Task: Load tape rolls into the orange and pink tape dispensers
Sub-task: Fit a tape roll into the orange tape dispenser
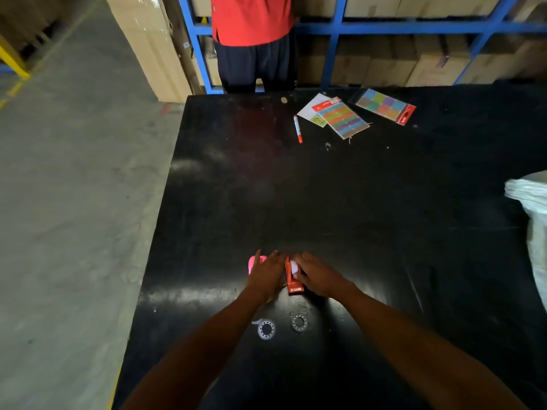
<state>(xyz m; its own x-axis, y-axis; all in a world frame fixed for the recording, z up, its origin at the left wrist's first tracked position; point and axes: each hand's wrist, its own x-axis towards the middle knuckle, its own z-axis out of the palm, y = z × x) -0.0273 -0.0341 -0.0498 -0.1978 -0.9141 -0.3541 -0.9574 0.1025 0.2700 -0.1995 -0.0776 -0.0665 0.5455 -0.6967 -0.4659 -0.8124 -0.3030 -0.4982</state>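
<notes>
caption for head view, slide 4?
Both hands work the orange tape dispenser; two tape rolls wait nearby.

The orange dispenser [293, 281] is gripped between the left hand [266, 275] and right hand [318, 276]. Two tape rolls [266, 329] are seen nearer, on the black table [355, 202].

A black table [355, 202] stands on grey concrete floor [74, 187] before blue racking [331, 28] holding cartons [384, 66].

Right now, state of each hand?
Left hand: flat beside the orange tape dispenser, grip unclear.
Right hand: closed on the dispenser.
</notes>
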